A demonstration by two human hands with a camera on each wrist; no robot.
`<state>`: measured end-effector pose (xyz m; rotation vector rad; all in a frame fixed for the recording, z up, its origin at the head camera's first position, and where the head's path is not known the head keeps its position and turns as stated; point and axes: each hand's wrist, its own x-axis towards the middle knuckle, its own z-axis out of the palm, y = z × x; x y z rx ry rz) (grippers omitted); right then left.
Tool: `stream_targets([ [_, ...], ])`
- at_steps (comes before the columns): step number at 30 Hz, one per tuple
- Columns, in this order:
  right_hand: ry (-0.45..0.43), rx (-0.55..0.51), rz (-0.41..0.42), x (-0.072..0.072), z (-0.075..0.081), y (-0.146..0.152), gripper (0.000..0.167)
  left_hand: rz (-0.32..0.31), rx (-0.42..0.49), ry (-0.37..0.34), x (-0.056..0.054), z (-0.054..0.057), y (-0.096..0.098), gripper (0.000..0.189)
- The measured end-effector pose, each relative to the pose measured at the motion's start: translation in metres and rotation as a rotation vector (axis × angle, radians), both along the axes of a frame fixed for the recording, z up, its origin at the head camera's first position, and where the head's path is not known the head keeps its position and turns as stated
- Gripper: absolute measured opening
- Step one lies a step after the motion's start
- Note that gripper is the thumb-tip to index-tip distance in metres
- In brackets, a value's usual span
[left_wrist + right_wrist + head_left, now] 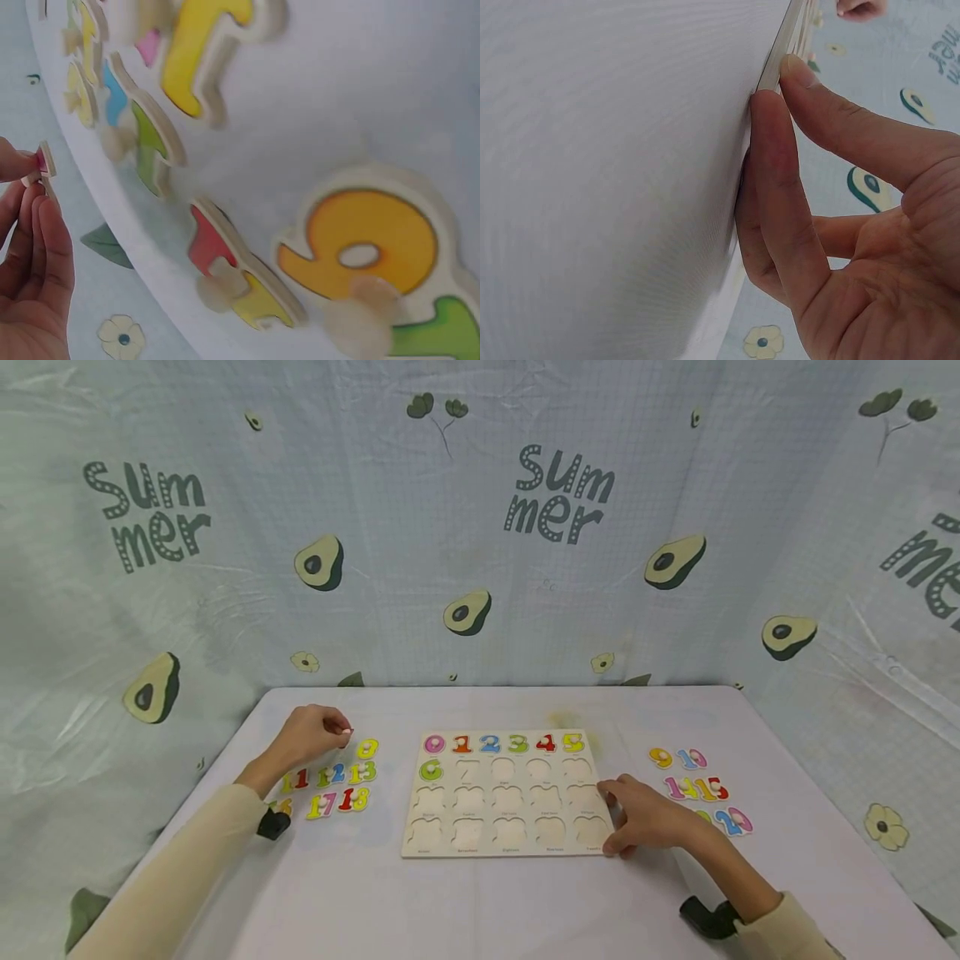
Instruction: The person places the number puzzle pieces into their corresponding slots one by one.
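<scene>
At the far left of the table my left hand (311, 733) is raised over loose number pieces, pinching a small wooden number piece (45, 159) with a pinkish-red face between thumb and fingertips. The piece is turned edge-on, so its digit is hidden. A pale wooden number puzzle board (486, 793) lies in the middle, with 0 to 5 filling the top row and a green 6 (431, 770) beneath. Its other recesses are bare. My right hand (647, 814) holds the board's right edge near the front corner, thumb and fingers bent against it.
On the left lie loose knobbed pieces, among them a yellow 13 (362, 772), a 17 (321, 806) and a red-and-yellow 18 (354, 799). To the right are an orange 9 (660, 757), a 10 (692, 758), a 15 (712, 789) and a 20 (733, 822). A printed curtain (375, 635) hangs behind the table.
</scene>
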<state>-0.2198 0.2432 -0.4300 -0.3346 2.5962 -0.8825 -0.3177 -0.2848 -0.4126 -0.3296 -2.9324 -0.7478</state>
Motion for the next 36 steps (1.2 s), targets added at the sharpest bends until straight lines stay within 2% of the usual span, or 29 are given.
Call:
stream_targets([
  [16,-0.003,0.007,-0.005,-0.001,0.001,0.0,0.091,-0.119,0.037,0.026,-0.001,0.014,0.054,0.005],
  [25,-0.003,-0.004,-0.001,-0.001,0.0,-0.001,0.09,-0.214,0.07,0.028,0.0,0.016,0.087,0.005],
  [36,-0.004,-0.017,-0.007,-0.001,0.0,-0.001,0.091,-0.271,0.108,0.002,-0.004,0.01,0.124,0.005],
])
